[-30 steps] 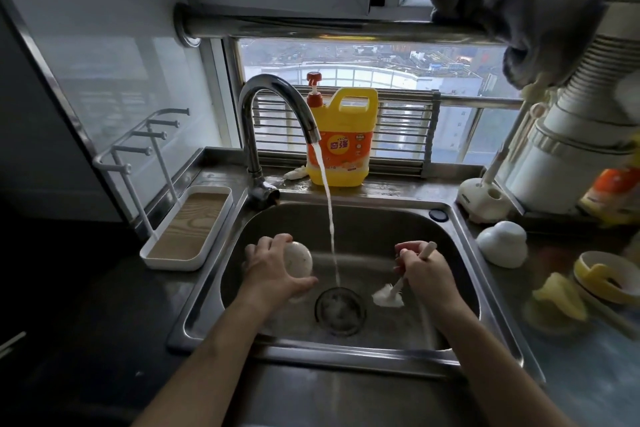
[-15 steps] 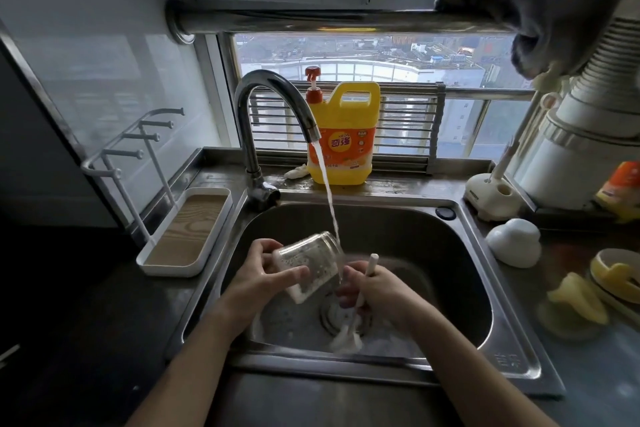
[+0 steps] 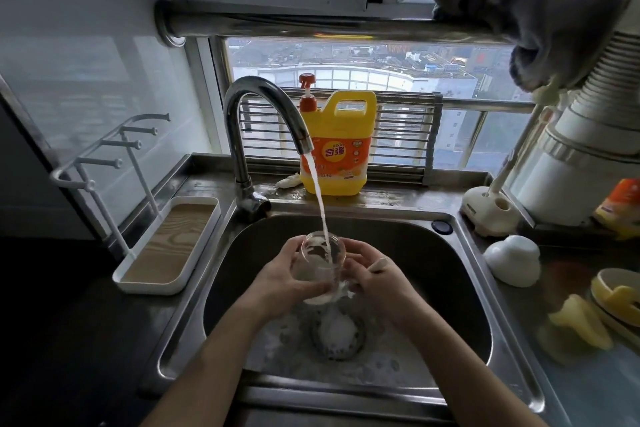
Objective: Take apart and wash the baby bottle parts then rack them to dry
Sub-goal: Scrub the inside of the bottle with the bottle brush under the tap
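- Bottle [image 3: 320,267]: clear, stripped of its top, held mouth-up over the middle of the sink [image 3: 433,270], directly above the foamy drain strainer [image 3: 337,333].
- Left hand [image 3: 277,277]: wrapped round the bottle's left side, fingers curled in a firm grasp.
- Right hand [image 3: 377,282]: cupped against the bottle's right side; a pale stub between the fingers is taken to be the handle of a bottle brush [image 3: 379,263], clasped there. The brush head cannot be made out.
- Water stream [image 3: 318,198]: delivered from the tap [image 3: 263,104] straight into the bottle mouth.
- Step judged in hand: the bottle body is being rinsed of suds.
- For a good rinse, the mouth should be kept centred under the stream, the bottle filled, swirled and tipped out towards the drain until no foam is carried off; the outside and the threaded neck should be turned through the water as well.
- Wet glass-clear walls are expected to be slippery, so the left grasp should not be slackened while the brush is set aside.
- Drying rack [image 3: 138,184]: stood left of the sink, pegs bare; nothing is racked yet.
- A white domed cap [image 3: 512,260] and yellow parts [image 3: 581,322] lie on the right counter.
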